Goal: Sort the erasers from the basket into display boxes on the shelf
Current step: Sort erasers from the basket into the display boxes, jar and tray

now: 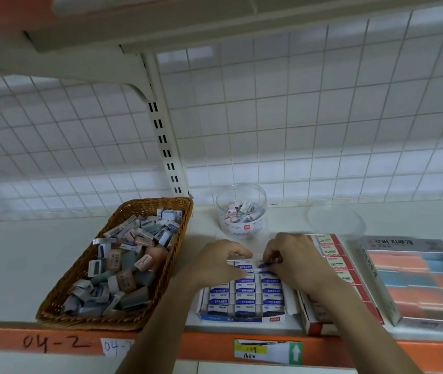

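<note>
A wicker basket point(179, 238) on the left of the shelf holds several loose erasers point(123, 268) in blue, pink and grey sleeves. Right of it lies a blue-and-white display box point(242, 318) with rows of blue "ERASER" erasers. Both hands are over the far end of this box. My right hand point(296, 260) pinches a blue-sleeved eraser point(264, 266) at the box's back right corner. My left hand point(217, 263) rests on the back left rows with fingers curled down on the erasers.
A clear round jar point(242, 211) with a few erasers stands behind the box, its clear lid point(335, 221) to the right. A red 2B eraser box point(332, 263) and a grey box of orange and blue erasers point(417, 279) lie further right. The orange shelf edge point(209, 344) carries price labels.
</note>
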{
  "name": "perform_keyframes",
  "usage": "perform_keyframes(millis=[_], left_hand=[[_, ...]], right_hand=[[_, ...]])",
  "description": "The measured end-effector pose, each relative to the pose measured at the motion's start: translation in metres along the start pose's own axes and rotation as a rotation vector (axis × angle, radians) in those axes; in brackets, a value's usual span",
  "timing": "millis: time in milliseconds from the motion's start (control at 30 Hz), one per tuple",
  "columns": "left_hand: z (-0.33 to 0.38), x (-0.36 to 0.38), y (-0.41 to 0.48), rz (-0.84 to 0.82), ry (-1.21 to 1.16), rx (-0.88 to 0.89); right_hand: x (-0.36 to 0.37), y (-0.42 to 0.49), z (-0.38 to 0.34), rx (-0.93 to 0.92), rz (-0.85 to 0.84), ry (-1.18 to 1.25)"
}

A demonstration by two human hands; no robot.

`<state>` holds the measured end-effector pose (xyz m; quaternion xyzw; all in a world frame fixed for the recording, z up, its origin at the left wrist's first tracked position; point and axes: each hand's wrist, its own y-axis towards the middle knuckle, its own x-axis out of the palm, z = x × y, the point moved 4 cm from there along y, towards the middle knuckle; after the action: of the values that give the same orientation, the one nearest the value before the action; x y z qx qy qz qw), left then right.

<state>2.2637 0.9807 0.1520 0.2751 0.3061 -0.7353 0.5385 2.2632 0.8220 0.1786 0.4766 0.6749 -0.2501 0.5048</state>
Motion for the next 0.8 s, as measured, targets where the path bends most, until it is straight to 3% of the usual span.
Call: perform_keyframes(millis=[267,600,800], left_hand=[[0.002,0.0,-0.003,0.011,0.077,0.035],[0.009,-0.001,-0.011,0.106,0.23,0.124],[0.007,-0.02,-0.022,0.27,0.204,0.179]], right_hand=[[0.0,0.0,-0.005,0.042,-0.028,-0.052],[0.011,-0.01,-0.008,0.151,0.089,-0.013],[0.017,-0.005,-0.04,0.144,0.194,-0.015]])
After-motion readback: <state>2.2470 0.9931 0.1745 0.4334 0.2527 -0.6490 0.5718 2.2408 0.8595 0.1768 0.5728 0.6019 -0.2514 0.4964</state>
